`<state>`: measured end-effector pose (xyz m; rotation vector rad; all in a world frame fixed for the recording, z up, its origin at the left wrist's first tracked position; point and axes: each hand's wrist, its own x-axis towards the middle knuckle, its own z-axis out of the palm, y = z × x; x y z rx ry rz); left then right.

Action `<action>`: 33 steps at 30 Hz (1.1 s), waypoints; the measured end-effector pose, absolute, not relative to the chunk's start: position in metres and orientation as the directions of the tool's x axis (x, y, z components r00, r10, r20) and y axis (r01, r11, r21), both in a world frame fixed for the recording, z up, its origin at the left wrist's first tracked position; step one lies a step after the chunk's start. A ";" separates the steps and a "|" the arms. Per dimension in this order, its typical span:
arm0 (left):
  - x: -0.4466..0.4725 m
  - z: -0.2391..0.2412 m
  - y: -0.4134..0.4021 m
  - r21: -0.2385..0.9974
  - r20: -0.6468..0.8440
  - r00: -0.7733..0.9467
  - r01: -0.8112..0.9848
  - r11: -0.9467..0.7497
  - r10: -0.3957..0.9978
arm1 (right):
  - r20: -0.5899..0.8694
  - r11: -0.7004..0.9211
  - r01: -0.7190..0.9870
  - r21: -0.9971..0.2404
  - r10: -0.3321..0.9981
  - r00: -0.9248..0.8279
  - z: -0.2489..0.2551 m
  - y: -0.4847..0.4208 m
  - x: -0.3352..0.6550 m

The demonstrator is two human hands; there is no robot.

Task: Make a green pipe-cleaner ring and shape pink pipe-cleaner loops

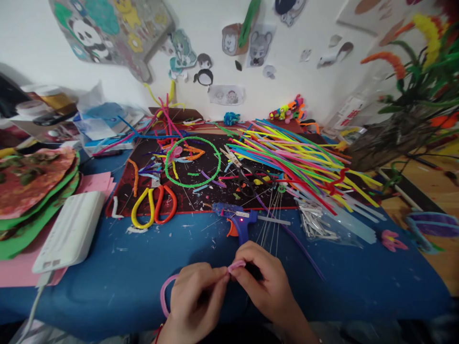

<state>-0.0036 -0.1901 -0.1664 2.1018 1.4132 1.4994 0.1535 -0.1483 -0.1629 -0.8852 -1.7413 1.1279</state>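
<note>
A pink pipe cleaner [236, 265] is pinched between my two hands at the front edge of the blue table. My left hand [199, 296] grips it between thumb and forefinger, and its long tail curves out to the left of that hand. My right hand [267, 282] holds the bent, looped end with thumb and fingertips. Just beyond my hands lies a blue glue gun [244, 229] with an orange trigger, a lit red light and a glue stick in its back. A purple pipe cleaner [304, 253] runs along the table to the right.
Behind lie yellow-and-red-handled scissors [153, 205], black scissors [245, 179], a green ring [219, 165] and a large pile of coloured pipe cleaners [294, 157]. At left sits a white power bank [70, 229] with a cable. A bag of white sticks [319, 222] lies right.
</note>
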 end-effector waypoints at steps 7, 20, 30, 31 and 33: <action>-0.005 -0.169 -0.192 0.660 0.591 0.017 0.565 -0.495 0.806 | 0.306 0.364 0.092 -0.927 0.874 -0.378 -0.161 -0.148 0.154; -0.006 -0.168 -0.193 0.680 0.575 0.035 0.535 -0.501 0.817 | 0.387 0.422 0.049 -0.905 0.867 -0.315 -0.157 -0.146 0.152; -0.005 -0.165 -0.192 0.650 0.604 0.042 0.552 -0.522 0.796 | 0.609 0.654 0.050 -0.755 0.728 -0.315 -0.162 -0.146 0.152; -0.006 -0.166 -0.192 0.649 0.603 0.045 0.553 -0.523 0.796 | 0.608 0.654 0.062 -0.754 0.730 -0.312 -0.162 -0.146 0.152; -0.006 -0.166 -0.192 0.645 0.604 0.051 0.555 -0.526 0.795 | 0.599 0.645 0.085 -0.759 0.744 -0.296 -0.162 -0.147 0.151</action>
